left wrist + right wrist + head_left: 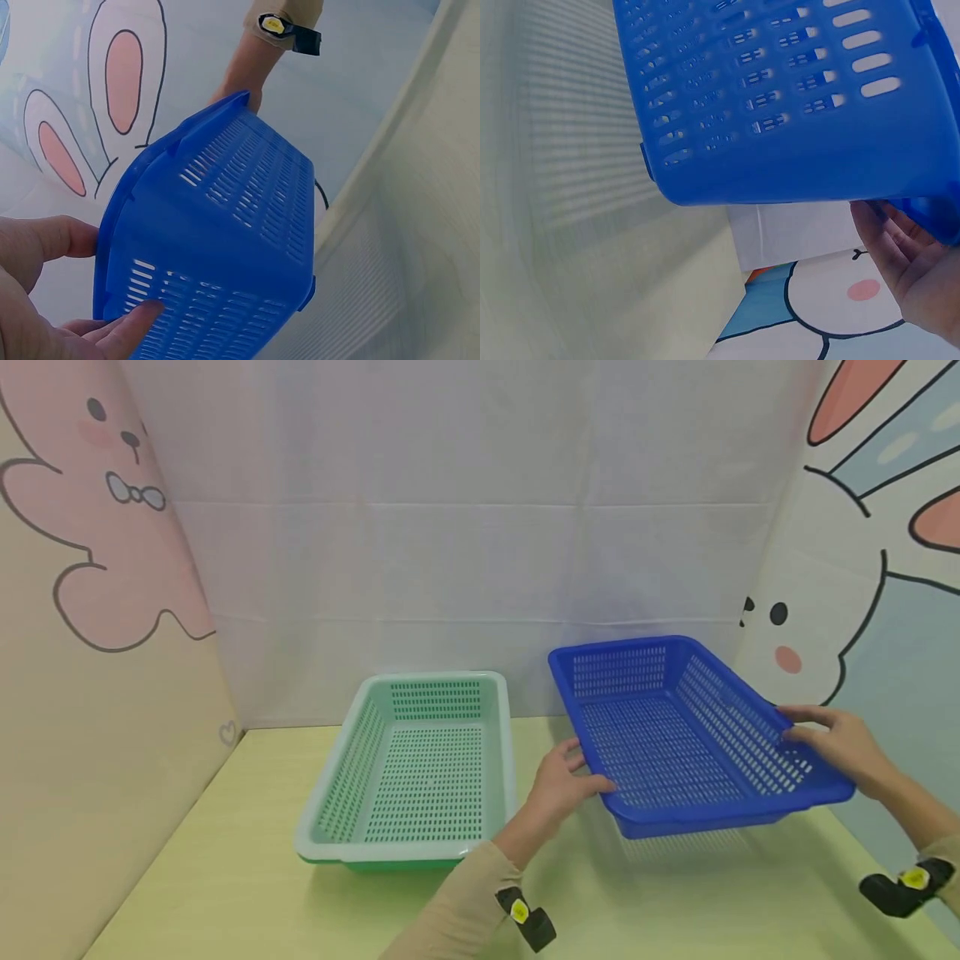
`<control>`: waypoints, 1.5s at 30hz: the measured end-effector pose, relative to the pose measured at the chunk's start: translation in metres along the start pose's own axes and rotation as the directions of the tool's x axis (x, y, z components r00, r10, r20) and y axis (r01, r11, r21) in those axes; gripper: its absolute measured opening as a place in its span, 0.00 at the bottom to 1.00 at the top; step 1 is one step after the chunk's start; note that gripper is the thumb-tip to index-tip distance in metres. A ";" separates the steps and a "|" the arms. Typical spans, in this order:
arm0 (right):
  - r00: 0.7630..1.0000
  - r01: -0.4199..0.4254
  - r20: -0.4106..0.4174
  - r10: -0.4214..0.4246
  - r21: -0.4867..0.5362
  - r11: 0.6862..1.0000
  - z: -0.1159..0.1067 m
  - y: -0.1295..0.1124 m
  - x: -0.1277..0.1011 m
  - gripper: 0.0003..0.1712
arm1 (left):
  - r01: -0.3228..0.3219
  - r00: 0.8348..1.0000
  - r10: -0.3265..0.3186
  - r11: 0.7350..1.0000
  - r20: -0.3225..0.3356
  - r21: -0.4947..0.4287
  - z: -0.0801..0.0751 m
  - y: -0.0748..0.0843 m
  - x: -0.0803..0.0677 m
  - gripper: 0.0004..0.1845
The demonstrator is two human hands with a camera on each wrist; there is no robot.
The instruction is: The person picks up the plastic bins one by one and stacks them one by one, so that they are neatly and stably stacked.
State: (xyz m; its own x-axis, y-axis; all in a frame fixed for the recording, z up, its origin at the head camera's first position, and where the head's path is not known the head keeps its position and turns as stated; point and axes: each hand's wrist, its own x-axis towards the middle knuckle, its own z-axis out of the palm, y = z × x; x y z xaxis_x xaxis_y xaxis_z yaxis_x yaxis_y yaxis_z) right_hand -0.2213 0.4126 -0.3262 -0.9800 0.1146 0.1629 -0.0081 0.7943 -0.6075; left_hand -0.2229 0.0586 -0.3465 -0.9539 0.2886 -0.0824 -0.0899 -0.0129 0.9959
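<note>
- Where the view starts, nearest the camera: two tan sleeves, each with a black wrist strap bearing a yellow tag.
- Left hand (558,785) grips the left long rim of the blue basket (675,735); thumb on top of the rim, fingers (131,326) curled under against the slotted wall, as the left wrist view shows.
- Right hand (840,743) grips the opposite, right rim near the front corner; fingers lie over the edge, palm under it in the right wrist view.
- Blue basket is held between both hands, lifted clear of the table (247,877); its slotted shadow falls on the table just below the near end. Near end sits lower than the far end, so it tilts toward the person. Nothing visible inside it.
- Green basket (412,768) rests flat on the table to the left of the blue one, just beside the left hand but apart from it. Pale rim, darker green underside showing at the near edge. Inside looks bare.
- Behind both baskets: white cloth backdrop (465,543) with fold lines.
- Side panels: pink cartoon animal (97,527) at left, white rabbit (810,635) with pink ears at right.
</note>
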 end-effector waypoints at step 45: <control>0.997 -0.004 0.053 -0.049 0.721 0.693 0.040 -0.130 0.001 0.14 | -0.022 0.992 0.040 0.988 -0.116 0.153 -0.137 0.062 -0.031 0.36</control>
State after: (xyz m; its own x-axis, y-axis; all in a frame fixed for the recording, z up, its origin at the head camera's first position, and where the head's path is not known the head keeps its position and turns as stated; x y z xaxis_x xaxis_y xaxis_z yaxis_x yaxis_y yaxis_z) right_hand -0.2295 0.2856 -0.2780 -0.9876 0.0437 0.1510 -0.1449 0.1202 -0.9821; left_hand -0.2377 -0.0824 -0.2877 -0.9834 0.1753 -0.0462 -0.0240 0.1269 0.9916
